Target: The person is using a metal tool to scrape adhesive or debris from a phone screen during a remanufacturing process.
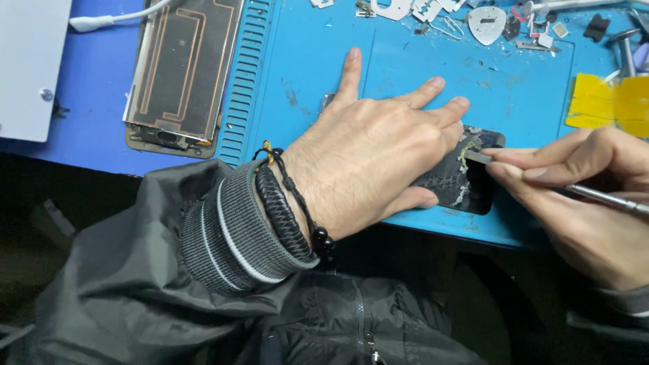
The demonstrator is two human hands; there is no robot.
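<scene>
Left hand [368, 159] presses flat, fingers spread, on a dark panel [466, 179] at the tabletop's [405, 61] near edge; right hand [581, 196] fingers pinch a metal tool [541, 179] against it.

Looks like an electronics repair workshop: blue repair mat [405, 74] on the surface, opened phone back panel [179, 71], scattered small metal parts [433, 10] and plastic pick [487, 23].

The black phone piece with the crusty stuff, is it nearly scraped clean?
Partly. One patch of the dark panel looks bare. The left hand presses it down while the right hand works a metal tool at its top edge. Pale residue remains.
</scene>
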